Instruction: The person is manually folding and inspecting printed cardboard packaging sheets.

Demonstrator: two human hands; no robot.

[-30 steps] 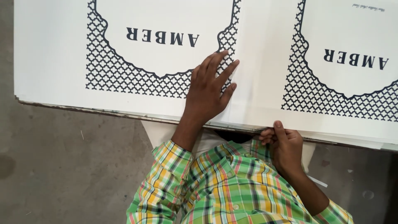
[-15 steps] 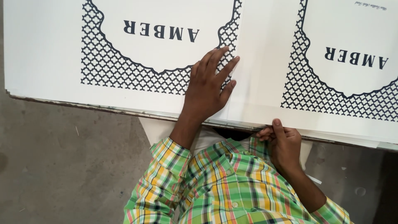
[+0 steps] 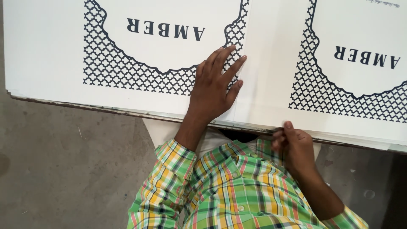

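Head view, looking down. We see a stack of large white printed sheets (image 3: pixel 271 91) lying flat on a bench (image 3: pixel 106 107), of which only a worn edge shows beneath the near margin of the paper. Each of the two panels in view bears a black lattice pattern around a blank scalloped field with dark lettering.

Our left hand (image 3: pixel 214 87) lies flat on the top sheet, fingers spread and apart, pressing on the lattice border near the middle of the stack; it closes on nothing. Our right hand (image 3: pixel 296 144) sits at the near edge, thumb and fingertips pinched together on the sheet margin, apparently clamped on one or a few leaves.

We judge the sheets light, thin and flexible, smooth enough to slide over one another, and easily creased or dog-eared. The best hold is at the near edge or a corner, with a flat palm steadying the rest.

The far and right parts of the sheets are cut off by the frame. How many leaves the right fingers pinch, and the stack's depth, cannot be made out. The checked shirt (image 3: pixel 237 191) hides whatever lies under the bench edge; grey floor (image 3: pixel 63 169) shows at left.
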